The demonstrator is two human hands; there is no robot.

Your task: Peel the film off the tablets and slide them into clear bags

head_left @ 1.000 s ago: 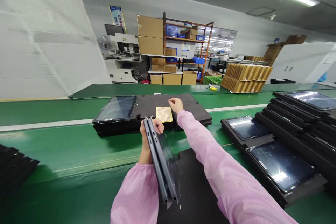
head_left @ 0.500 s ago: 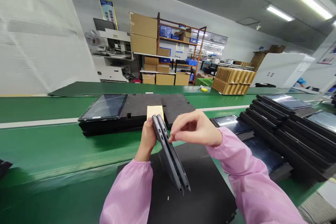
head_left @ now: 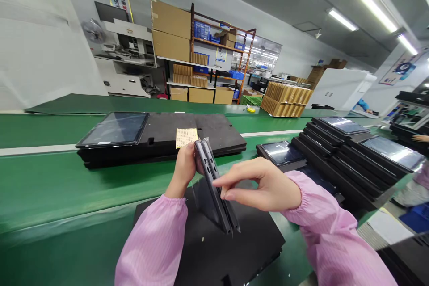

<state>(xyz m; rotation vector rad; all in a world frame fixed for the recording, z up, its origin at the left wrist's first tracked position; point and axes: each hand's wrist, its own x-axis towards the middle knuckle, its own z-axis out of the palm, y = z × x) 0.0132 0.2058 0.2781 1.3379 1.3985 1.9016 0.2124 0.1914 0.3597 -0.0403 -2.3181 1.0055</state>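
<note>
My left hand (head_left: 183,167) grips two dark grey tablets (head_left: 214,190) held together on edge, their lower corner resting on a black foam tray (head_left: 231,250) in front of me. My right hand (head_left: 264,184) is at the tablets' side edge, thumb and forefinger pinched together against it; whatever they hold is too small to make out. A yellow sheet of small stickers (head_left: 186,137) lies on the black foam tray (head_left: 214,132) beyond, next to a tablet (head_left: 112,128) lying screen up.
Green conveyor belt (head_left: 50,183) runs left to right. Stacks of black trays with tablets (head_left: 338,152) stand at right. Cardboard boxes and shelving (head_left: 204,62) line the far wall. Another person's sleeve and hand (head_left: 418,174) show at the far right edge.
My right hand left the sticker sheet, came back and now pinches at the side edge of the tablets. The view has swung to the right.
</note>
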